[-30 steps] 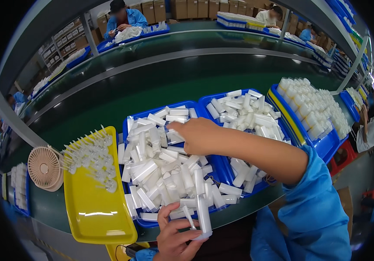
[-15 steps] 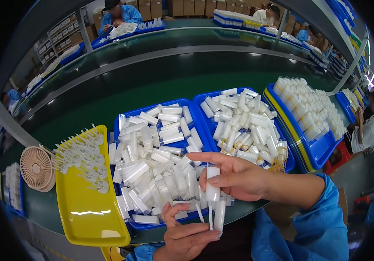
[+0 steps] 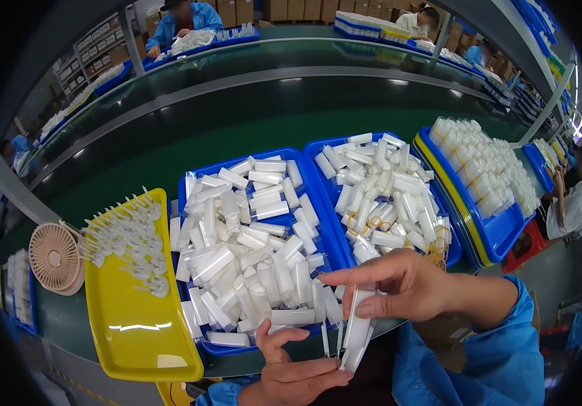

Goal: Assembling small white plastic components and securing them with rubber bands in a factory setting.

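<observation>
My right hand [image 3: 403,287] pinches a slim white block [image 3: 357,330] between thumb and fingers, its index finger stretched out to the left. Just below, the fingers of my left hand [image 3: 294,369] close round the lower ends of thin white sticks [image 3: 325,340] and another white piece, whose lower end meets the block. Fingers hide part of these pieces. Behind both hands, a blue tray [image 3: 335,252] holds a loose heap of white blocks [image 3: 213,267] in clear sleeves.
A yellow tray [image 3: 135,342] on the left carries upright white stems with clear round bases, beside a beige fan [image 3: 54,257]. Farther right are another blue tray [image 3: 308,150] of white pieces with yellow rubber bands and a stack of trays [image 3: 504,237]. Co-workers sit across the green belt [image 3: 237,122].
My right hand has moved slightly right and down with the white block, which now tilts and sits against the piece in my left hand. The left hand has barely moved.
</observation>
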### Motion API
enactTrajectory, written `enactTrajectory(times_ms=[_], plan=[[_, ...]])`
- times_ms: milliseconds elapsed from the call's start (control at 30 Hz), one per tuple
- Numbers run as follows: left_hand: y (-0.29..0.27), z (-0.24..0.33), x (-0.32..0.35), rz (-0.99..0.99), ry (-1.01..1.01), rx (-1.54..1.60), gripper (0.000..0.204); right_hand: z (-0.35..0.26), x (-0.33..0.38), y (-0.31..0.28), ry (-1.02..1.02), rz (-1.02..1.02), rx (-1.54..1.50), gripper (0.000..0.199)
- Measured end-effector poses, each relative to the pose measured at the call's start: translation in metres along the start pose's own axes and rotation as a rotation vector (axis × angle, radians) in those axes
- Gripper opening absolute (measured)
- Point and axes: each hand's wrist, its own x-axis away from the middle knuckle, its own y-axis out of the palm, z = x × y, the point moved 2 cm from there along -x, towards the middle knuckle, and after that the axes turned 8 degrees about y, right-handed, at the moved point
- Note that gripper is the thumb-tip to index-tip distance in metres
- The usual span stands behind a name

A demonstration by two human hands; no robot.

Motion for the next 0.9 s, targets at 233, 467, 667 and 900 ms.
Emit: enactTrajectory(times_ms=[233, 467, 667, 900], plan=[[0.021, 0.006, 0.022, 0.471, -0.195, 0.094, 0.015, 0.013, 0.01, 0.035, -0.173, -0.122, 0.093, 0.043], [-0.012, -0.001, 0.009, 0.07, -0.27, 0.117, 0.024, 0.015, -0.007, 0.028, -0.235, -0.166, 0.231, 0.047], [-0.015, -0.005, 0.006, 0.179, -0.344, 0.243, 0.027, 0.017, -0.094, -0.038, -0.485, 0.165, 0.977, 0.03], [-0.015, -0.001, 0.008, 0.223, -0.336, 0.339, 0.028, 0.022, -0.13, -0.044, -0.283, -0.228, 1.532, 0.034]])
